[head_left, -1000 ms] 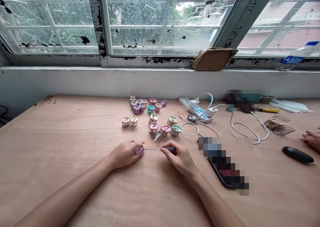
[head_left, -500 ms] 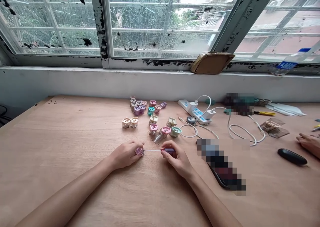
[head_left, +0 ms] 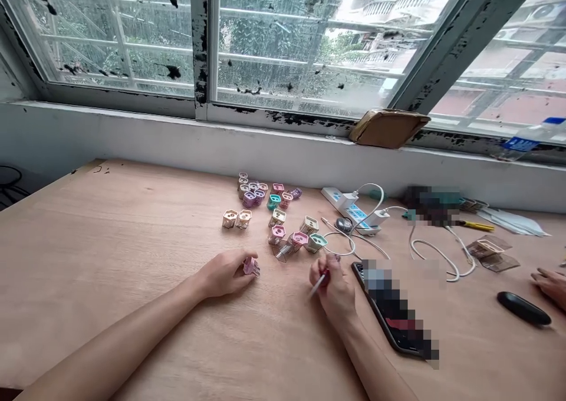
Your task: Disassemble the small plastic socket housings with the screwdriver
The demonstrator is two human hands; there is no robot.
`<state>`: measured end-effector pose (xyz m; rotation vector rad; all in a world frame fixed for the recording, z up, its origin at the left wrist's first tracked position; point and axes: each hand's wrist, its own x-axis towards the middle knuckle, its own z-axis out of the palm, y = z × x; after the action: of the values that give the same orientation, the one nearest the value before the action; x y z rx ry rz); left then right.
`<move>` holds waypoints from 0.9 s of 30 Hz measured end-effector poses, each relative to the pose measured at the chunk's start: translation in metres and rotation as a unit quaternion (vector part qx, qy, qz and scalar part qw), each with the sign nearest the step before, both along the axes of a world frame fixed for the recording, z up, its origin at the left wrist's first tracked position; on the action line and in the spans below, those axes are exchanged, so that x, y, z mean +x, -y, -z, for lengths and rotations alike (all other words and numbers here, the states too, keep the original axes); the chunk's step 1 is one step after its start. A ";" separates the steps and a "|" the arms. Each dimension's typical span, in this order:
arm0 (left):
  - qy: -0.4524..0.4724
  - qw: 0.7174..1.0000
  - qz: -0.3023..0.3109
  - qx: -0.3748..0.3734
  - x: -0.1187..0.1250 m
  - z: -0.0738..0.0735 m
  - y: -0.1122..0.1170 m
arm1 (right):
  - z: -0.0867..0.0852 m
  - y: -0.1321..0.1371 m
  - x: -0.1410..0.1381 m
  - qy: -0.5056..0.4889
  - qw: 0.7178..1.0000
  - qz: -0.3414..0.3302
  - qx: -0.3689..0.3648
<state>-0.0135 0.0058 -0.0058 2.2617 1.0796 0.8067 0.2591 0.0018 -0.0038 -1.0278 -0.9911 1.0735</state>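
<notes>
The pink plug housing [head_left: 250, 266], a small translucent plastic shell, is pinched at the fingertips of the left hand [head_left: 225, 273], whose fingers curl around it just above the plywood table [head_left: 132, 230]. It should weigh almost nothing and feel stiff, but its thin walls may crack under levering, and its smooth sides could slip. Its flat outer walls look like the surest place to grip.

The right hand [head_left: 335, 289], at about three o'clock from the housing, is closed around the handle of a slim precision screwdriver [head_left: 319, 284], whose stiff shaft points toward seven o'clock, clear of the housing. The handle offers the best hold, though the fingers hide most of it.

Earlier, the shaft ran straight between the hands with its tip at the housing; now the tip is out and the hands are well apart.

At twelve o'clock lies a cluster of plug housings [head_left: 260, 196], with a clear plastic shell [head_left: 282, 251] nearer. Beyond the right hand are a partly blurred phone [head_left: 375, 295] and a power strip [head_left: 349, 207]. Far off at three o'clock, another person's hand [head_left: 550, 286] rests near a black oblong case [head_left: 523, 308].
</notes>
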 end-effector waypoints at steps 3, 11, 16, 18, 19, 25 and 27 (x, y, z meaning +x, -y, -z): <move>0.019 1.000 -0.003 -0.016 0.000 -0.001 -0.001 | -0.003 -0.005 0.012 0.057 0.998 0.016 -0.004; 0.067 0.997 0.008 -0.029 0.000 0.000 -0.003 | 0.001 -0.008 0.022 0.547 0.828 0.022 0.123; 0.100 0.992 0.000 -0.071 0.000 0.000 -0.005 | -0.001 -0.015 0.014 0.709 0.695 -0.019 0.120; 0.111 0.990 -0.006 -0.088 0.000 -0.001 -0.006 | -0.004 -0.022 0.011 0.750 0.650 -0.023 0.122; 0.118 0.989 -0.011 -0.094 0.000 0.000 -0.006 | -0.005 -0.026 0.009 0.763 0.634 -0.021 0.127; 0.161 0.981 -0.023 -0.109 -0.001 0.003 -0.009 | -0.002 -0.030 -0.006 0.768 0.614 -0.005 0.181; 0.165 0.980 -0.018 -0.110 -0.001 0.003 -0.010 | 0.003 -0.024 -0.014 0.748 0.631 -0.007 0.205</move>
<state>-0.0142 0.0153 -0.0092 1.8513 0.9987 0.9849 0.2455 0.0258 -0.0072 -1.4322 -2.4019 -0.3539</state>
